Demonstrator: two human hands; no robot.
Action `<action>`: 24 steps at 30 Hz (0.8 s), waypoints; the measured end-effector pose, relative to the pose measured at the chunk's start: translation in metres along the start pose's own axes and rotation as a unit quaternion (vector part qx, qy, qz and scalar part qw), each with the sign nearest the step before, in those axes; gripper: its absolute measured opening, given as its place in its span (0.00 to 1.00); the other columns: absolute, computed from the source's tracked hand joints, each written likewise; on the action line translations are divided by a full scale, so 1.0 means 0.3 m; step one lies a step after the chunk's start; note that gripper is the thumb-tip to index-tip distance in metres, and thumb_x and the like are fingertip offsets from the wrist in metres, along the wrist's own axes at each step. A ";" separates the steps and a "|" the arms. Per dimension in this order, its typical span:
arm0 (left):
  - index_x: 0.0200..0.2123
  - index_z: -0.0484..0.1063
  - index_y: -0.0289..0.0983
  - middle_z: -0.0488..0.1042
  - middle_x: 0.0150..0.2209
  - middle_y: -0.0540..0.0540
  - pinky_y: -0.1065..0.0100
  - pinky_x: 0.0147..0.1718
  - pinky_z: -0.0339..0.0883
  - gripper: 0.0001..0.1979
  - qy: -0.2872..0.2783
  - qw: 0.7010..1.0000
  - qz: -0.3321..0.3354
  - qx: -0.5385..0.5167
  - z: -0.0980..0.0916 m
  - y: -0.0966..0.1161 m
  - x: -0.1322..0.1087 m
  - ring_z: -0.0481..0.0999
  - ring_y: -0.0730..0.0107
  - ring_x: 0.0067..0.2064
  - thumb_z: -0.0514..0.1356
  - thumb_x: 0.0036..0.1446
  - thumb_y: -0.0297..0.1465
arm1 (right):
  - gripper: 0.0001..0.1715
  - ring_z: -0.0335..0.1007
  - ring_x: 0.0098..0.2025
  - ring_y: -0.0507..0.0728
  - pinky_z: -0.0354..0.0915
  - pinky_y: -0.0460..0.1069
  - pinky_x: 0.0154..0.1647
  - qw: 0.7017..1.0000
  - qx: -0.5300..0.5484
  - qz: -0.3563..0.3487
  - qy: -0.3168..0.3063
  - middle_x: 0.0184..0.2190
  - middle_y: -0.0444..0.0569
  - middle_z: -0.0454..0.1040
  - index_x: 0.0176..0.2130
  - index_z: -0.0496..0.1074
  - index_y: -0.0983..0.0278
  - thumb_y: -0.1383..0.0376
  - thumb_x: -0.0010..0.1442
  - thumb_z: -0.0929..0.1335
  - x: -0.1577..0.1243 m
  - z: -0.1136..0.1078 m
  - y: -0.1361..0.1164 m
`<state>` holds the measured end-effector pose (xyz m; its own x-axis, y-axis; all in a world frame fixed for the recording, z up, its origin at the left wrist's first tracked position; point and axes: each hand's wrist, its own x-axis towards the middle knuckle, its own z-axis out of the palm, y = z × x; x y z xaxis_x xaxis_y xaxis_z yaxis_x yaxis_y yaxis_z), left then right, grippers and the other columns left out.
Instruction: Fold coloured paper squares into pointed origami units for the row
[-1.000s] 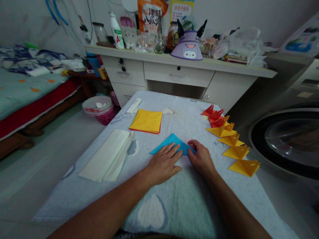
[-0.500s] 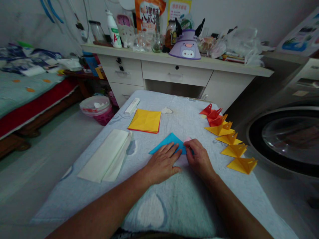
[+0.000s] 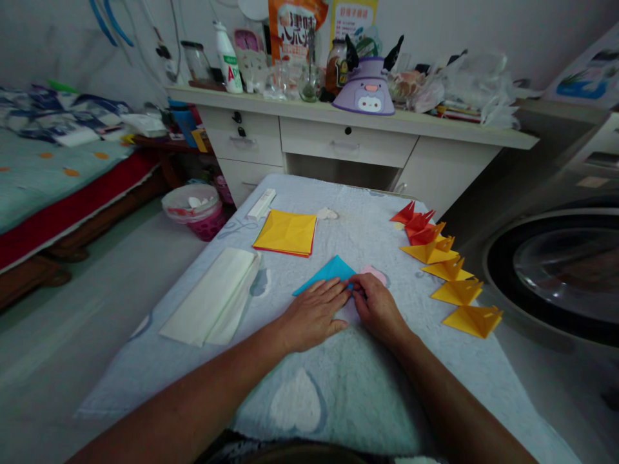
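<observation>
A blue folded paper (image 3: 333, 267) lies on the cloth-covered table (image 3: 294, 399), its peak pointing away from me. My left hand (image 3: 316, 312) rests flat across its lower part, fingers stretched out. At the paper's right end, my right hand (image 3: 377, 306) pinches the blue edge between thumb and fingers, close to my left fingertips. Beyond my hands lies a stack of square papers with yellow on top (image 3: 286, 232). To the right stand folded red pieces (image 3: 418, 227) and several folded yellow pieces (image 3: 457, 292) in a slanting row.
A folded whitish cloth (image 3: 213, 296) lies at the left, a small white box (image 3: 262, 204) near the far left corner. Behind the table is a cabinet (image 3: 345, 138) with bottles and a purple hat (image 3: 366, 87). A pink bin (image 3: 198, 209) stands left, a washing machine (image 3: 556, 258) right.
My right hand has moved slightly left with the right end of the blue paper, which now reaches less far right. More of the pink patch behind it shows. The view has shifted slightly.
</observation>
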<state>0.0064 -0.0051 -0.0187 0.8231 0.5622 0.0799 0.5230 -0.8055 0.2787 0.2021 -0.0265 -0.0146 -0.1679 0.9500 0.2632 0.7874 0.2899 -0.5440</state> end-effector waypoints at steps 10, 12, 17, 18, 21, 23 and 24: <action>0.67 0.49 0.39 0.48 0.70 0.41 0.57 0.65 0.44 0.35 -0.043 0.997 -0.061 0.037 -0.060 -0.022 -0.167 0.48 0.59 0.70 0.54 0.62 0.47 | 0.14 0.67 0.42 0.59 0.64 0.54 0.45 1.000 -0.007 -0.005 -0.012 0.39 0.54 0.71 0.46 0.68 0.67 0.68 0.59 0.64 0.001 0.006 0.018; 0.67 0.50 0.38 0.48 0.70 0.40 0.57 0.66 0.43 0.36 -0.035 0.995 -0.079 0.049 -0.061 -0.028 -0.193 0.48 0.58 0.70 0.55 0.61 0.47 | 0.14 0.68 0.42 0.59 0.64 0.54 0.45 1.000 -0.005 -0.001 -0.014 0.39 0.54 0.71 0.46 0.68 0.66 0.68 0.59 0.65 0.003 0.003 0.019; 0.65 0.54 0.35 0.50 0.69 0.37 0.54 0.66 0.45 0.37 -0.011 0.990 -0.115 0.075 -0.063 -0.029 -0.238 0.49 0.54 0.70 0.56 0.59 0.48 | 0.14 0.68 0.42 0.59 0.65 0.54 0.44 1.000 0.005 0.006 -0.025 0.39 0.54 0.72 0.46 0.69 0.66 0.66 0.59 0.65 0.007 -0.007 0.022; 0.65 0.54 0.35 0.51 0.69 0.36 0.53 0.65 0.46 0.37 -0.008 0.989 -0.121 0.079 -0.064 -0.029 -0.246 0.49 0.53 0.70 0.56 0.59 0.49 | 0.14 0.68 0.42 0.59 0.65 0.54 0.44 1.000 0.006 0.009 -0.029 0.39 0.53 0.72 0.46 0.69 0.66 0.65 0.59 0.65 0.008 -0.010 0.021; 0.64 0.56 0.35 0.53 0.68 0.35 0.51 0.64 0.49 0.37 -0.004 0.987 -0.137 0.086 -0.073 -0.027 -0.266 0.52 0.51 0.69 0.57 0.58 0.48 | 0.14 0.69 0.42 0.59 0.65 0.53 0.43 0.999 0.003 0.023 -0.045 0.39 0.53 0.72 0.46 0.69 0.66 0.64 0.59 0.65 0.020 -0.019 0.010; 0.63 0.58 0.34 0.55 0.67 0.34 0.50 0.63 0.51 0.36 0.003 0.985 -0.150 0.088 -0.087 -0.023 -0.272 0.54 0.49 0.68 0.59 0.58 0.47 | 0.15 0.69 0.42 0.58 0.64 0.51 0.42 0.997 -0.007 0.043 -0.060 0.39 0.54 0.73 0.46 0.69 0.67 0.62 0.60 0.66 0.035 -0.025 -0.005; 0.62 0.60 0.33 0.57 0.66 0.33 0.50 0.63 0.53 0.35 0.009 0.982 -0.164 0.090 -0.098 -0.020 -0.271 0.56 0.48 0.67 0.59 0.57 0.46 | 0.16 0.69 0.41 0.58 0.64 0.51 0.41 0.996 -0.016 0.057 -0.068 0.39 0.54 0.73 0.46 0.70 0.67 0.61 0.60 0.66 0.044 -0.027 -0.015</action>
<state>-0.0703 -0.0405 0.0011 0.6008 0.7988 0.0320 0.7912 -0.5999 0.1190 0.2012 -0.0163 -0.0021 -0.1525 0.9842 0.0897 0.8241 0.1767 -0.5382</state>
